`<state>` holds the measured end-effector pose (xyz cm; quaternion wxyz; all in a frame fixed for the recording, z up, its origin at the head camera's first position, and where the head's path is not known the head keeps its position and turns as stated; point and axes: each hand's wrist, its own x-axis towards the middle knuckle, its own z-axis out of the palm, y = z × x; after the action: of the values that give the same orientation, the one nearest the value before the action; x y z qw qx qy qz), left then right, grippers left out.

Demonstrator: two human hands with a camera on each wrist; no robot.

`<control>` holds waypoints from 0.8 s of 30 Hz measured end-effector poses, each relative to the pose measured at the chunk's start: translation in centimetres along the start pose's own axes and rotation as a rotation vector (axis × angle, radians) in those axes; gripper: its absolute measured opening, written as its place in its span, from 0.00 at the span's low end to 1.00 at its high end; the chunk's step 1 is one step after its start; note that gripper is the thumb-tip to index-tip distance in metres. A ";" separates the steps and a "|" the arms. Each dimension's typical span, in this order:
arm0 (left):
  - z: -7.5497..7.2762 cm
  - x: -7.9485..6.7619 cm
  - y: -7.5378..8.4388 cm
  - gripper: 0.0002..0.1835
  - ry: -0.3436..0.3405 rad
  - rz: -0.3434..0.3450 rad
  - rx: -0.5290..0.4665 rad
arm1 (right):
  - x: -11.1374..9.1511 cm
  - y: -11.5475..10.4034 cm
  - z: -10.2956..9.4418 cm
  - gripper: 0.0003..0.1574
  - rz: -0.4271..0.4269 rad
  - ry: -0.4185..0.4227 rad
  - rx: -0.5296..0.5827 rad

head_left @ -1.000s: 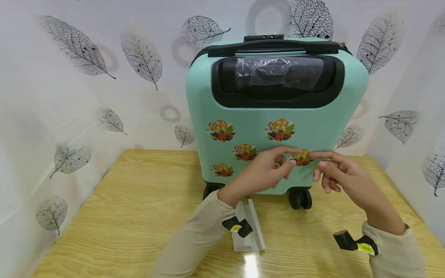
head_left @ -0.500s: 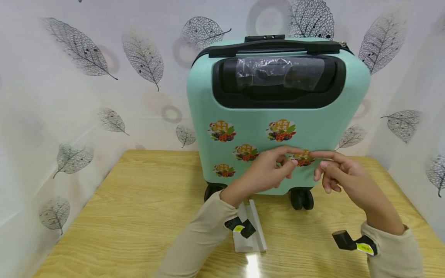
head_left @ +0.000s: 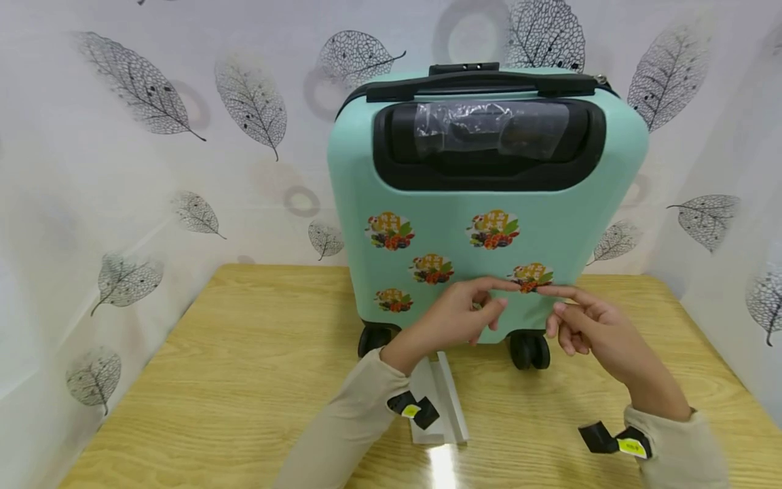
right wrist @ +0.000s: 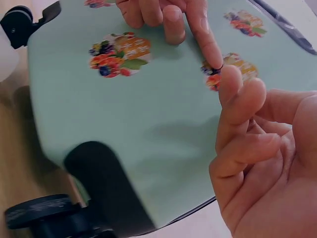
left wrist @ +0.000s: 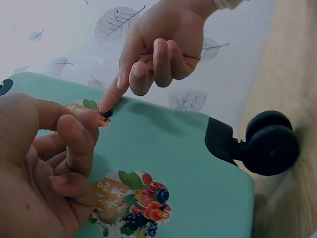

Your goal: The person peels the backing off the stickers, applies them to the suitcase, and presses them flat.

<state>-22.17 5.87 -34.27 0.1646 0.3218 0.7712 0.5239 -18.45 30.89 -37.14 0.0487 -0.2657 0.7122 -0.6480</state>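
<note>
A mint-green suitcase (head_left: 562, 224) stands upright on the table, its front dotted with several round fruit stickers, such as one sticker at its upper left (head_left: 389, 231). The lower right sticker (head_left: 531, 274) lies between the index fingertips of both hands. My left hand (head_left: 461, 311) presses its lower left edge with a straight index finger; the other fingers are loosely bent. From the right, my right hand (head_left: 601, 331) touches the lower right edge the same way. In the right wrist view, the right hand's bent fingers (right wrist: 242, 119) hide part of this sticker.
On the wooden table (head_left: 244, 380), a white tray-like piece (head_left: 452, 401) lies in front of the suitcase, partly behind the left forearm. Black wheels (head_left: 530, 350) carry the suitcase. Clear film (head_left: 489, 125) covers its black handle recess. Leaf-patterned cloth (head_left: 256, 204) hangs behind.
Both index fingertips have slid down from the sticker's upper part to its lower edge, uncovering its top. The suitcase stays in place.
</note>
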 end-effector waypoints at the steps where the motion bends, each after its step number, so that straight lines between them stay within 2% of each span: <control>1: 0.1 0.0 -0.1 0.18 -0.006 -0.010 -0.008 | -0.1 0.2 0.0 0.25 0.009 -0.009 0.018; 5: 0.4 0.1 -0.6 0.19 -0.031 -0.047 -0.045 | -0.3 0.9 -0.1 0.26 0.029 -0.044 0.054; 13: 1.1 0.2 -1.6 0.20 -0.092 -0.055 -0.046 | -0.5 1.5 0.3 0.26 0.073 -0.096 0.012; 19: 1.0 -0.8 -2.0 0.21 -0.078 -0.041 -0.051 | -1.1 0.8 0.3 0.24 0.090 -0.090 -0.147; 24: -0.5 -2.9 -1.9 0.20 -0.055 -0.039 -0.056 | -2.1 -0.2 -0.2 0.26 0.053 -0.064 -0.277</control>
<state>-20.96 3.11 -36.05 0.2050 0.3162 0.7577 0.5328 -16.73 32.00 -37.53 0.0514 -0.2717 0.7997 -0.5329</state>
